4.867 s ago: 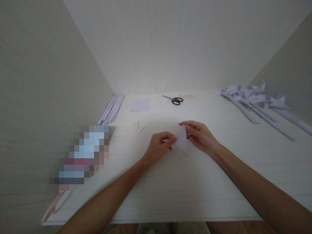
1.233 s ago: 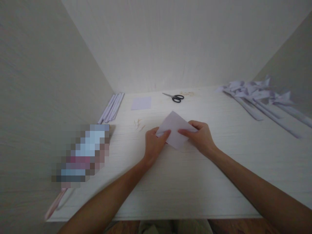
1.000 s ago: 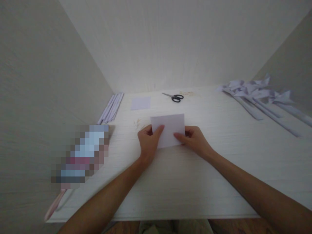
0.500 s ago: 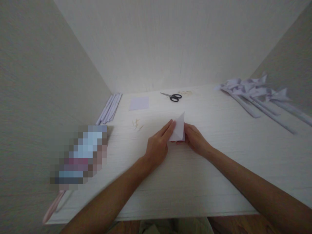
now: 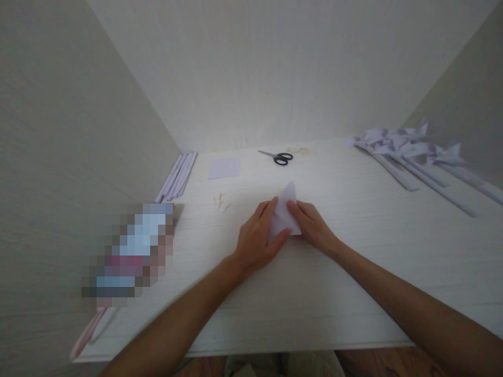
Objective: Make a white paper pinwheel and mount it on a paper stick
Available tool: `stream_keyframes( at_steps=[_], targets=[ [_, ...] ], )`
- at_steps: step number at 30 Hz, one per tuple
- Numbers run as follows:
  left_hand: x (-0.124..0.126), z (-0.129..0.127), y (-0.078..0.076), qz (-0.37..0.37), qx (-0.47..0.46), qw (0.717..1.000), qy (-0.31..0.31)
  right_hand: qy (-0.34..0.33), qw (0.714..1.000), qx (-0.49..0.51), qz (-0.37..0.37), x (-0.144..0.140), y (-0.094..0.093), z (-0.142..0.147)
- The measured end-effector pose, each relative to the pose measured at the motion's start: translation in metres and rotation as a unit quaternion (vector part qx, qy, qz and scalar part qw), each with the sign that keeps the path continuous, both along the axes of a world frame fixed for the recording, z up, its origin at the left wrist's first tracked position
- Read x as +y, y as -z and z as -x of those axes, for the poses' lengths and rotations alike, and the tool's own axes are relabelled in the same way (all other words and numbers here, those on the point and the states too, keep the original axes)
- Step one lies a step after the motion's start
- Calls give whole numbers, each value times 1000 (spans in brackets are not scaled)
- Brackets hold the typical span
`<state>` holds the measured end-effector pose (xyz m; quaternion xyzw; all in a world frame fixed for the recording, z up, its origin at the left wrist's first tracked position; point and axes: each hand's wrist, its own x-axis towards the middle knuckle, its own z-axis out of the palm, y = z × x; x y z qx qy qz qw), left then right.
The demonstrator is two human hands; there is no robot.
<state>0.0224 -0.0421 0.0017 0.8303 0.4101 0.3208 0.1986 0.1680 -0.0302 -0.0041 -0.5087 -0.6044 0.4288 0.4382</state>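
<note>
On the white table (image 5: 353, 298), nearer the person than the scissors (image 5: 277, 157), the left hand (image 5: 255, 238) and right hand (image 5: 314, 222) are both clamped on 1 folded paper (image 5: 281, 215), its tip toward the scissors. Creasing seems in hand; the next move likely calls for aligned edges and firm pressing.
</note>
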Motion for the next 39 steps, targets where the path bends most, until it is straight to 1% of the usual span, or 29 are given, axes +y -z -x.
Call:
stream_keyframes(
  at_steps=[2, 4, 9, 13, 16, 20, 23, 27, 31, 39],
  targets=[
    [3, 0, 1, 29, -32, 999, -6, -19, 998, -51, -26, -2, -1, 0],
    [5, 0, 3, 49, -45, 998, -2, -35, 996, -76, -29, -4, -2, 2],
    [7, -2, 6, 70, -42, 997, 3, -39, 996, -77, -18, -5, -2, 3],
    [6, -1, 4, 91, -21, 995, -14, -42, 998, -18, -34, -3, -1, 0],
    [4, -1, 0, 115, 8, 993, -16, -31, 998, 44, -16, -2, -3, -1],
    [2, 0, -2, 119, 45, 991, -38, 14, 989, 146, 0, -3, -9, -1],
    [1, -1, 0, 119, 64, 989, -54, 59, 980, 189, -5, -2, -11, 0],
    [0, -2, 1, 127, 81, 986, -66, 80, 972, 218, -17, -2, -10, 0],
    [-3, -2, 1, 126, 88, 986, -68, 79, 969, 233, -27, -4, -10, 1],
    [-12, -5, -3, 161, 3, 986, -38, 64, 971, 229, -16, -10, -15, 5]
  ],
)
